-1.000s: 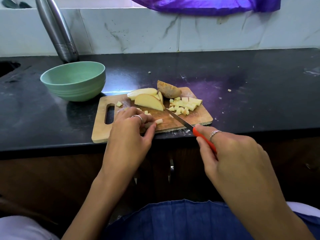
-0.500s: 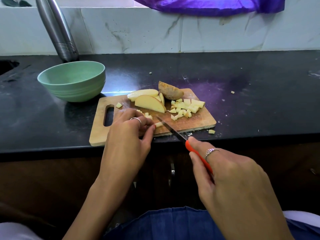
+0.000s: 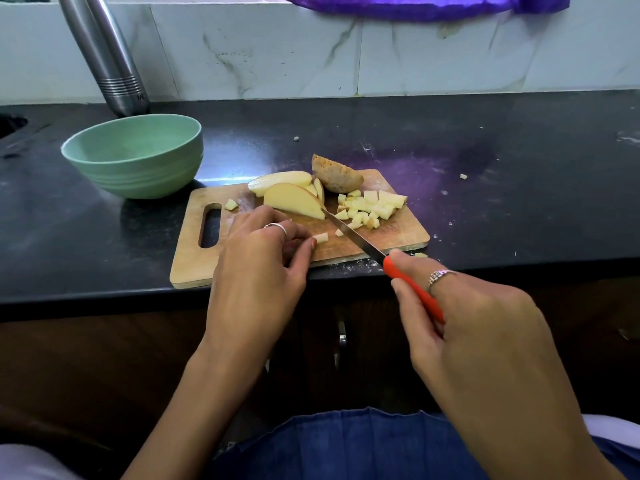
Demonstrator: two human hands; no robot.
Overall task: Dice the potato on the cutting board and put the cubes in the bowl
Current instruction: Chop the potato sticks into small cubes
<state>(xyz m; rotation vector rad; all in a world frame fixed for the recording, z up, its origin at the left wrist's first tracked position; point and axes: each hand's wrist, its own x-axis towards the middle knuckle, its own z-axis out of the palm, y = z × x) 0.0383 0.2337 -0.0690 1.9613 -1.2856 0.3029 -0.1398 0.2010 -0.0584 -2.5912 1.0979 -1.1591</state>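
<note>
Since half a second ago knife (image 3: 353, 235) is swinging tip-first toward slices (image 3: 294, 202), right hand (image 3: 485, 334) gripping its handle, left hand (image 3: 263, 268) curling over a strip; mid-dicing, bowl (image 3: 135, 155) empty, next cut needing fingertips tucked.

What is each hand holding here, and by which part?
The right hand holds the knife by its orange handle. The left hand has its fingers curled over potato pieces; its grip is hidden.
</note>
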